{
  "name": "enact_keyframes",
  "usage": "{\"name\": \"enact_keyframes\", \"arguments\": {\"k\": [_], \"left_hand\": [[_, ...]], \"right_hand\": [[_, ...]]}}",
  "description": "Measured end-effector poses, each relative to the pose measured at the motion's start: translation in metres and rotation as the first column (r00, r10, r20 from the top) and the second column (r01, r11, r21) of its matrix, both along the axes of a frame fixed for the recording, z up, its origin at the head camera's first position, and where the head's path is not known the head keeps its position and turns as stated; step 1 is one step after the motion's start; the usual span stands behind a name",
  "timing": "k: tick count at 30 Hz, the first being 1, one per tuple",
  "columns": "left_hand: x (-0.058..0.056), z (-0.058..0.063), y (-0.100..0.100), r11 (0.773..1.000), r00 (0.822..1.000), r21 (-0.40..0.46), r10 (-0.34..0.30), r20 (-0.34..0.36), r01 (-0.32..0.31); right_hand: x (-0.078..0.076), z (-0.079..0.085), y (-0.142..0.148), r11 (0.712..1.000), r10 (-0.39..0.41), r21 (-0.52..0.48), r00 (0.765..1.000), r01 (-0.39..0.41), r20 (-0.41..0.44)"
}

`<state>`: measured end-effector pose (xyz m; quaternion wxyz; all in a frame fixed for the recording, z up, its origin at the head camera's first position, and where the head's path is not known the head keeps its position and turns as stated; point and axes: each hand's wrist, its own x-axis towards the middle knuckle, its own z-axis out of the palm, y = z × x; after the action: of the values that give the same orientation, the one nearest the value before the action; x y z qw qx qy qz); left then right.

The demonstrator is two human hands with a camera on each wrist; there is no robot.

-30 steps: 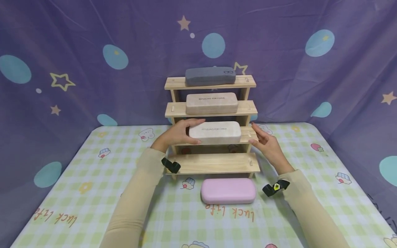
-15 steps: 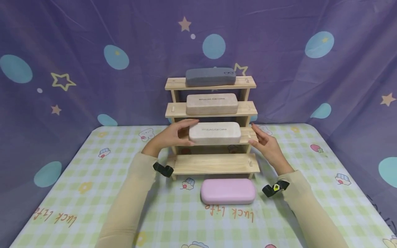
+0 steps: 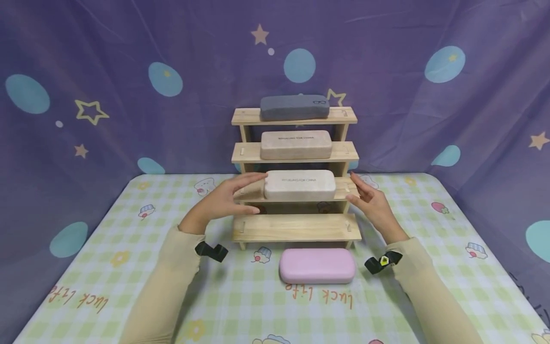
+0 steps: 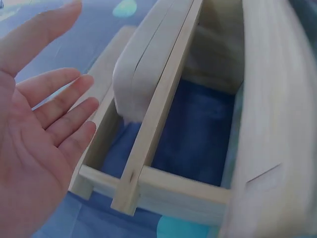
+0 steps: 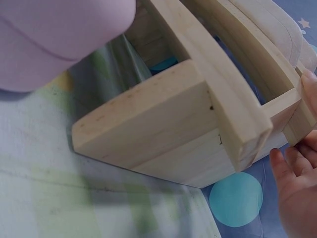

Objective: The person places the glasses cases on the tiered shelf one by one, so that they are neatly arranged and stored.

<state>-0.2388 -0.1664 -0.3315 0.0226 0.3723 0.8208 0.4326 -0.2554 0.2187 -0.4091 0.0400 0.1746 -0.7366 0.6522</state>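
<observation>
A white glasses case [image 3: 299, 186] with small lettering lies on the second-lowest step of a wooden tiered shelf [image 3: 296, 228]. My left hand [image 3: 219, 199] is at the case's left end, thumb and fingers spread apart. In the left wrist view a gap shows between the left fingers [image 4: 64, 111] and the case. At the right end of that same step, my right hand [image 3: 373, 204] holds the board's edge between thumb and fingers. The right wrist view has its fingers [image 5: 282, 166] at the board end, partly out of frame.
A beige glasses case [image 3: 296, 145] sits one step higher, and a grey-blue glasses case [image 3: 294, 108] rests on the top step. On the checked tablecloth [image 3: 240, 306], a pink glasses case [image 3: 317, 266] lies in front of the shelf. A purple curtain [image 3: 215, 48] hangs behind.
My left hand has let go of the white glasses case and drawn away left and toward me, its fingers spreading. The case and my right hand have stayed in place.
</observation>
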Motion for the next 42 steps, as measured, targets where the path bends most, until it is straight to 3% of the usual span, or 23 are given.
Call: {"name": "enact_keyframes", "arguments": {"k": [6,10,14,23,33,42], "left_hand": [[0.022,-0.006,0.004,0.995,0.995,0.028,-0.09,-0.036,0.091],[0.035,-0.014,0.008,0.984,0.987,0.077,-0.16,0.011,0.159],[0.048,-0.023,0.012,0.981,0.982,0.095,-0.177,0.067,0.171],[0.071,-0.046,0.025,0.967,0.968,0.201,-0.192,0.164,0.158],[0.087,-0.071,0.037,0.979,0.951,0.198,-0.1,0.293,0.042],[0.091,-0.09,0.048,0.977,0.909,0.211,-0.064,0.411,-0.027]], "right_hand": [[0.0,-0.002,0.001,1.0,0.001,-0.008,1.0,-0.001,0.0],[0.0,-0.004,0.001,1.0,0.005,-0.017,1.0,-0.005,-0.003],[0.0,-0.004,0.001,1.0,0.006,-0.021,1.0,-0.006,-0.004],[0.0,-0.003,0.001,1.0,-0.003,-0.014,1.0,0.003,-0.002],[-0.002,-0.003,0.0,1.0,0.004,-0.024,1.0,-0.005,-0.018],[-0.003,-0.004,0.001,0.999,0.018,-0.036,1.0,-0.019,-0.025]]}}
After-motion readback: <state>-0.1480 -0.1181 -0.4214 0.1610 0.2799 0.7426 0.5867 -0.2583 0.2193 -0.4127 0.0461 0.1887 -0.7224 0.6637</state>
